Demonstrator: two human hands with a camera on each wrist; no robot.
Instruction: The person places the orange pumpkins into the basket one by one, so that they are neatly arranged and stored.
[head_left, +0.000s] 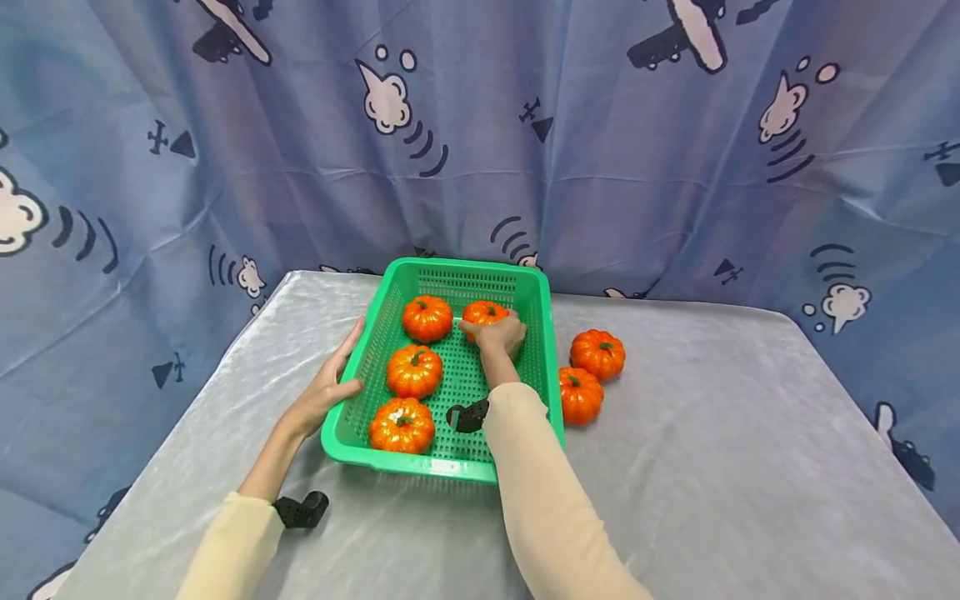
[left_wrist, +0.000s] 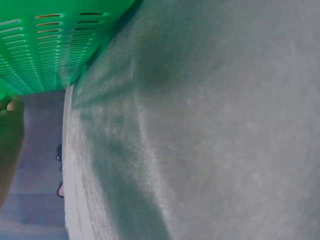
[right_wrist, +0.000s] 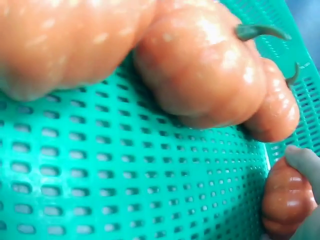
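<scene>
A green plastic basket [head_left: 442, 477] with slotted walls stands on the table. Inside it, along the left, sits a column of three orange toy pumpkins, a far one [head_left: 427, 319], a middle one [head_left: 414, 372] and a near one [head_left: 402, 426]. At the far right of the basket my right hand [head_left: 501, 333] grips another pumpkin [head_left: 480, 313]; the right wrist view shows the thumb against this pumpkin [right_wrist: 286, 200] low over the perforated floor. My left hand [head_left: 327, 390] rests against the basket's left side from outside, its fingers extended along the wall.
Outside the basket's right wall lie two more pumpkins, one farther back [head_left: 597, 355] and one close to the wall [head_left: 580, 397]. A silvery cloth covers the table [head_left: 720, 450]. Behind it hangs a blue patterned curtain [head_left: 465, 200].
</scene>
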